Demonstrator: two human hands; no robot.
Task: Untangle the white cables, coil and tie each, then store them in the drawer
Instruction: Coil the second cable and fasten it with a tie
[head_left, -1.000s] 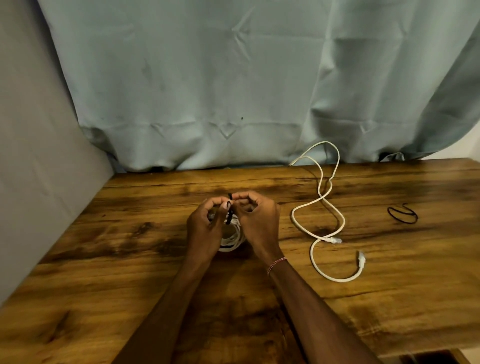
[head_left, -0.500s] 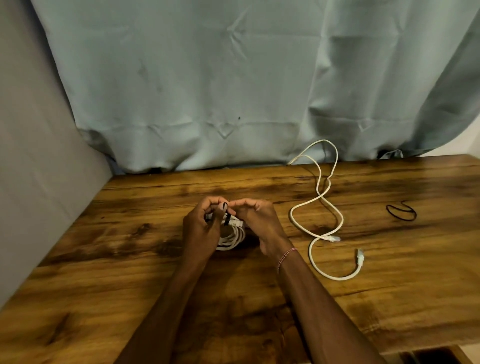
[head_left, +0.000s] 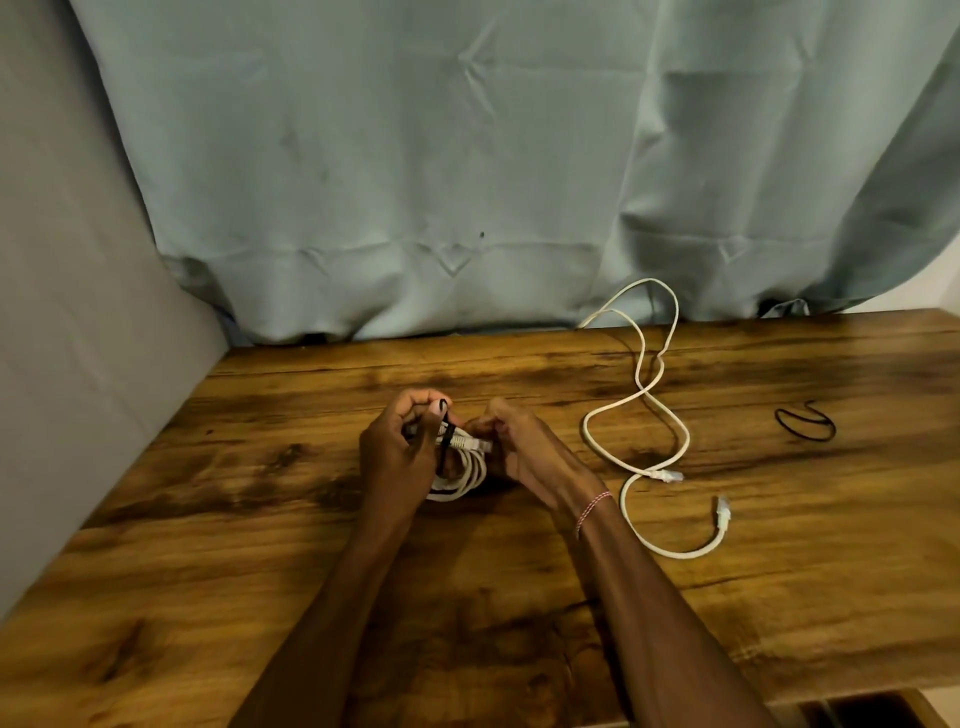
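white coil (head_left: 462, 486), one (loose cable (head_left: 664, 475), one)

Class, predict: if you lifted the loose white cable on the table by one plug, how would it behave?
Probably floppy: the loose white cable lies in slack curves on the table, so it would dangle. Likely light, being thin.

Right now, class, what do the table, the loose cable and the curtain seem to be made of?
Table: wood or wood-look laminate, matte, with dark grain and knots.
Loose cable: probably plastic-jacketed, smooth off-white, bending in soft loops.
Curtain: likely woven cloth, dull grey-green, creased and draped.
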